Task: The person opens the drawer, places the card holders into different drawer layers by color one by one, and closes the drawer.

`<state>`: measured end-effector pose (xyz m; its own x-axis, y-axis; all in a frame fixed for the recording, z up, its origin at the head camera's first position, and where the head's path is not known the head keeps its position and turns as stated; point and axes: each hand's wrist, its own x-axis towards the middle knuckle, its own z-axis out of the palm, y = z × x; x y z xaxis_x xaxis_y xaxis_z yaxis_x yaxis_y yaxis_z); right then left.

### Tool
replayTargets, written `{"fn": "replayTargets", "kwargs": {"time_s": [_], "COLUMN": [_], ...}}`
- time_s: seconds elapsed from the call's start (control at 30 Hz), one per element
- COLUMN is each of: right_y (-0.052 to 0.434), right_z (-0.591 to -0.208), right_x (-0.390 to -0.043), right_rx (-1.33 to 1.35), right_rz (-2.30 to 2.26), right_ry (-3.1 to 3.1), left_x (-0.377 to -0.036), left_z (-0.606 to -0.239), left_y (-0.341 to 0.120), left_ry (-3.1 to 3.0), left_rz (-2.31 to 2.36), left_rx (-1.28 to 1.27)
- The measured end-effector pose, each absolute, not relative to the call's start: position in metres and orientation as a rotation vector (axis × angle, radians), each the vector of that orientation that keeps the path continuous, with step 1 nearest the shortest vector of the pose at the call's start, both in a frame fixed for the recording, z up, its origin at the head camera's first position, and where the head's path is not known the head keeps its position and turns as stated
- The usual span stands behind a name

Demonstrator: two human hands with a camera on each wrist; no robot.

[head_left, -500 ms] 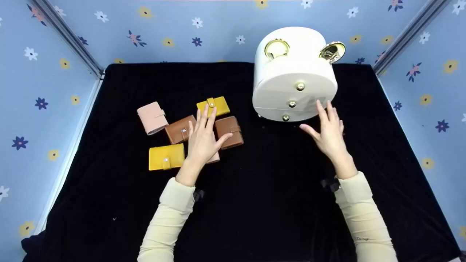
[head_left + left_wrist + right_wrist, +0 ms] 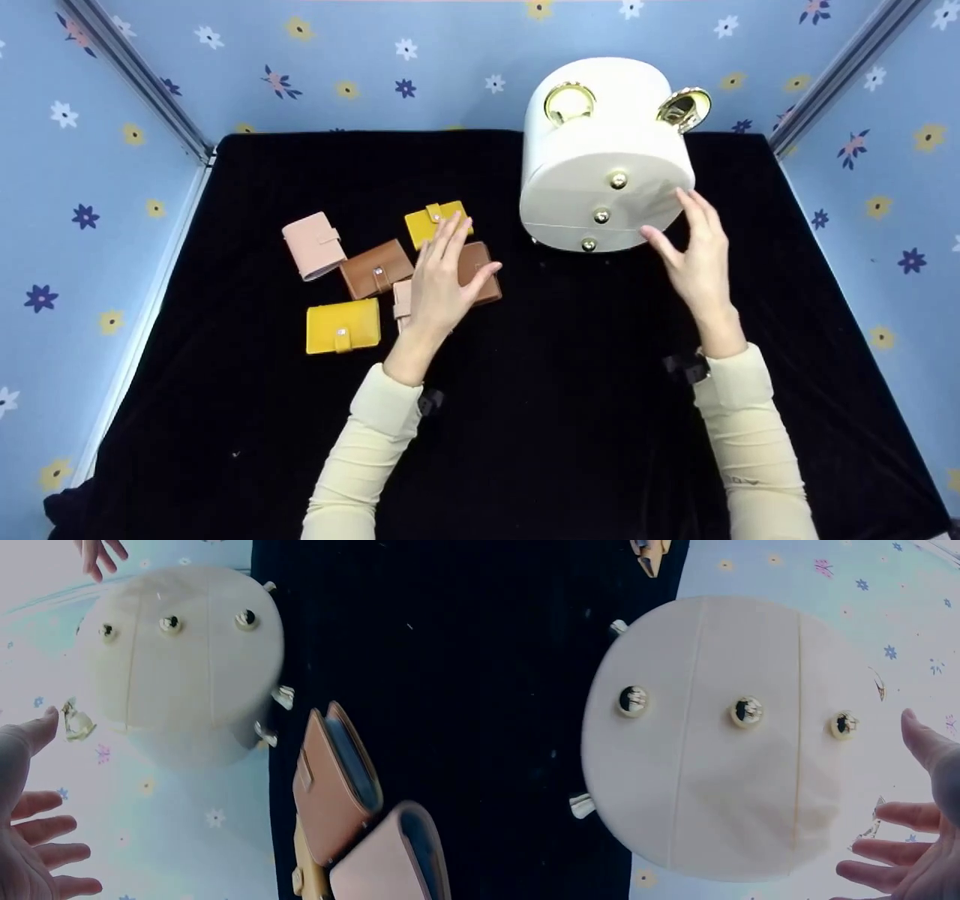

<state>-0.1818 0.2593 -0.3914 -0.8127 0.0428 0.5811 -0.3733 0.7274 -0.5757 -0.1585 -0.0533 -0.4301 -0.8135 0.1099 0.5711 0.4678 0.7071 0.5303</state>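
Head view shows the left hand (image 2: 441,292), fingers straight and empty, over a brown wallet (image 2: 477,259) and a pink wallet (image 2: 402,301) on the black-covered bench (image 2: 562,420). The right hand (image 2: 700,266), fingers extended, holding nothing, is near the white drawer box (image 2: 562,196), right of the wallets.

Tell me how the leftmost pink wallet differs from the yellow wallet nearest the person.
The pink wallet lies slanted, long side running front to back; the yellow wallet lies nearly straight, long side running left to right. The pink wallet's strap is at its right edge; the yellow wallet's is at its near edge. Both rest on the black cloth.
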Motion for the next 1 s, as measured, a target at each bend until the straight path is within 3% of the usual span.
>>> {"fn": "replayTargets", "kwargs": {"time_s": [1.0], "right_y": [0.266], "right_z": [-0.355], "right_x": [-0.246], "right_rx": [-0.151], "right_rz": [1.365], "right_ry": [-2.135], "left_x": [-0.195], "left_z": [-0.409], "left_y": [0.021], "left_ry": [-2.142], "left_rz": [-1.218], "left_rx": [-0.542]}}
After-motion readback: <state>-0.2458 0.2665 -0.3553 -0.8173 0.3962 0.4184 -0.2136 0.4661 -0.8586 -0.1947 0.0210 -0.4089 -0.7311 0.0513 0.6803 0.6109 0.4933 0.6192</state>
